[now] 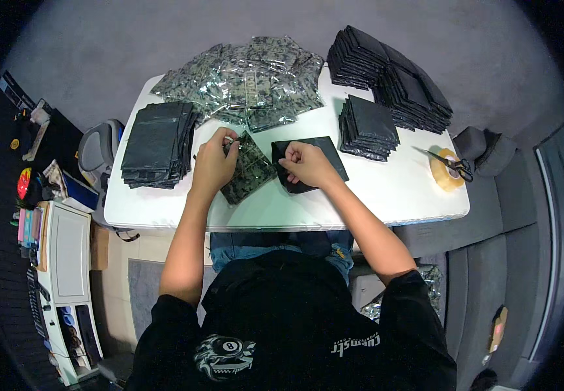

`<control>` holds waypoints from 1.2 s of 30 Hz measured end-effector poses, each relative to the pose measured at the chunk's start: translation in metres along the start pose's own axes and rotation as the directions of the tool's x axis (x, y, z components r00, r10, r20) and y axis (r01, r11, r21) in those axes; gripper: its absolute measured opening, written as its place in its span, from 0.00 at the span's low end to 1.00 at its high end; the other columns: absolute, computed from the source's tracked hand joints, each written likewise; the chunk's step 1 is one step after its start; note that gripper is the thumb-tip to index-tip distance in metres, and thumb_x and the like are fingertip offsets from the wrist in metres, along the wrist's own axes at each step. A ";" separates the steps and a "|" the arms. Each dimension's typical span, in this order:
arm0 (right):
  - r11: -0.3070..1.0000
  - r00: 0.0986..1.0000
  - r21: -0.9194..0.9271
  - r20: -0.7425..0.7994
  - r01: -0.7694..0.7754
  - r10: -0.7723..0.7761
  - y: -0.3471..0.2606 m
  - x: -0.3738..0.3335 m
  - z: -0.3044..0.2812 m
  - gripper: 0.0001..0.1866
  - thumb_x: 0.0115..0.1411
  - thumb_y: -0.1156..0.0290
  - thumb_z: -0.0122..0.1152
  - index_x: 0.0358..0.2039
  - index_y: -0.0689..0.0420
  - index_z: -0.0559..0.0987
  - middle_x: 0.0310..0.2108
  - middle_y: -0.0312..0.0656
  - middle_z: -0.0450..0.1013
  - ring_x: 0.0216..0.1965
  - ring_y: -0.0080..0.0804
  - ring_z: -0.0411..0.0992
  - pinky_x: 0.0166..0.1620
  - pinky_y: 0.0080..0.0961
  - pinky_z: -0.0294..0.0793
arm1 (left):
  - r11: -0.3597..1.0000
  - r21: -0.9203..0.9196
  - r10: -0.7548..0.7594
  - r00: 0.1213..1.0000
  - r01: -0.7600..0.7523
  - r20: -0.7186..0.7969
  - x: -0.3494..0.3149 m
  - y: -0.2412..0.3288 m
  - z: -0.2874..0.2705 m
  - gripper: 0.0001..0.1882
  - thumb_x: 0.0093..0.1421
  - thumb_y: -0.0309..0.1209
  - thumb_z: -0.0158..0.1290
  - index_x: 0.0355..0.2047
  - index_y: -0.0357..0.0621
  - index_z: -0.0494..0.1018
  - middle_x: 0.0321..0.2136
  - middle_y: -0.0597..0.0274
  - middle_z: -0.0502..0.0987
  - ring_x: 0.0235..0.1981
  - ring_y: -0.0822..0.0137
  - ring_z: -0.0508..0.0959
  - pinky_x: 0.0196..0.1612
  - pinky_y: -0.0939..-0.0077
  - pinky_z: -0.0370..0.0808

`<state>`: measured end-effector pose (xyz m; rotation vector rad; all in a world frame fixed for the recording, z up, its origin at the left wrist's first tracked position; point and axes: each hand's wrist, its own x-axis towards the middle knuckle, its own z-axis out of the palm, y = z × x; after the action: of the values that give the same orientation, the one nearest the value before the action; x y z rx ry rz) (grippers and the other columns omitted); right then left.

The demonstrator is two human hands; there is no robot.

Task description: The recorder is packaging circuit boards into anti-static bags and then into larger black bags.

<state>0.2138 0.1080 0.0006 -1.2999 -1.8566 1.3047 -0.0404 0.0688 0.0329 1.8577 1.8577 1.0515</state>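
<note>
While a camouflage packet point(252, 173) is pinched near its upper corner by the left hand point(218, 159), a black bag point(327, 149) is partly covered by the right hand point(303, 165). The grip of the right hand is narrow, with the fingers curled over the left part of the bag (whether its film is pinched cannot be told). Packet and bag are laid side by side on the white worktop point(379, 189), the packet at a slant. Farther back, a glossy camouflage pile point(243, 81) is spread; to the left, a black stack point(157, 140) is seen. To the right, black parcels point(392, 78) are stacked, and a tape roll point(445, 178) is overlapped by scissors point(462, 169).
</note>
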 end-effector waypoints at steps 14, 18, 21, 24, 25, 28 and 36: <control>1.000 0.998 -0.006 -0.055 0.010 -0.010 -0.008 -0.004 0.005 0.12 0.71 0.69 0.67 0.32 0.59 0.74 0.22 0.35 0.75 0.22 0.22 0.79 0.25 0.22 0.79 | 0.999 -0.041 0.008 0.994 -0.013 -0.109 -0.007 0.017 0.006 0.10 0.66 0.32 0.60 0.46 0.43 0.79 0.31 0.46 0.83 0.32 0.44 0.84 0.38 0.53 0.77; 0.984 0.982 -0.131 -0.127 0.121 -0.138 -0.006 -0.004 0.010 0.13 0.68 0.68 0.69 0.31 0.61 0.76 0.21 0.35 0.73 0.22 0.21 0.73 0.27 0.25 0.74 | 0.997 -0.049 -0.058 0.996 0.055 -0.070 -0.010 0.002 0.018 0.11 0.67 0.33 0.60 0.46 0.43 0.79 0.31 0.44 0.85 0.34 0.42 0.85 0.41 0.51 0.78; 0.953 0.958 -0.243 -0.177 0.180 -0.226 0.001 -0.003 0.006 0.13 0.66 0.68 0.71 0.30 0.61 0.77 0.20 0.36 0.72 0.23 0.21 0.68 0.29 0.27 0.70 | 0.993 -0.067 -0.103 0.994 0.101 -0.023 -0.008 0.008 0.016 0.11 0.67 0.33 0.60 0.46 0.42 0.80 0.33 0.43 0.86 0.36 0.41 0.86 0.43 0.52 0.79; 0.956 0.957 -0.228 -0.182 0.184 -0.227 -0.002 -0.002 0.006 0.13 0.65 0.68 0.71 0.30 0.62 0.77 0.20 0.37 0.71 0.23 0.22 0.67 0.30 0.28 0.68 | 0.990 -0.112 -0.089 0.996 0.087 -0.018 -0.006 0.002 0.020 0.12 0.66 0.33 0.60 0.46 0.42 0.80 0.33 0.44 0.86 0.36 0.43 0.86 0.43 0.54 0.80; 0.954 0.953 -0.230 -0.185 0.193 -0.238 -0.003 -0.002 0.006 0.12 0.65 0.69 0.71 0.30 0.62 0.78 0.20 0.37 0.71 0.23 0.21 0.67 0.29 0.28 0.69 | 0.984 -0.153 -0.095 0.995 0.097 0.020 -0.005 -0.001 0.023 0.11 0.66 0.33 0.61 0.46 0.42 0.80 0.33 0.44 0.86 0.36 0.45 0.86 0.43 0.55 0.80; 0.952 0.950 -0.218 -0.181 0.215 -0.255 -0.005 0.001 0.011 0.12 0.65 0.69 0.70 0.30 0.62 0.78 0.20 0.38 0.71 0.23 0.22 0.68 0.29 0.28 0.69 | 0.961 -0.238 -0.108 0.983 0.142 0.151 -0.002 -0.008 0.037 0.12 0.65 0.32 0.61 0.46 0.41 0.80 0.32 0.47 0.86 0.34 0.51 0.87 0.42 0.59 0.80; 0.931 0.935 -0.274 -0.192 0.241 -0.299 -0.007 -0.008 0.020 0.09 0.62 0.72 0.65 0.29 0.64 0.76 0.23 0.57 0.76 0.29 0.60 0.79 0.36 0.46 0.76 | 0.858 -0.393 -0.226 0.931 0.330 0.287 0.004 -0.016 0.043 0.16 0.62 0.32 0.68 0.45 0.35 0.81 0.32 0.48 0.88 0.31 0.68 0.86 0.34 0.72 0.79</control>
<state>0.1977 0.0915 -0.0001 -1.2016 -1.9905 0.7633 -0.0236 0.0865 -0.0057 1.3384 1.5402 0.9963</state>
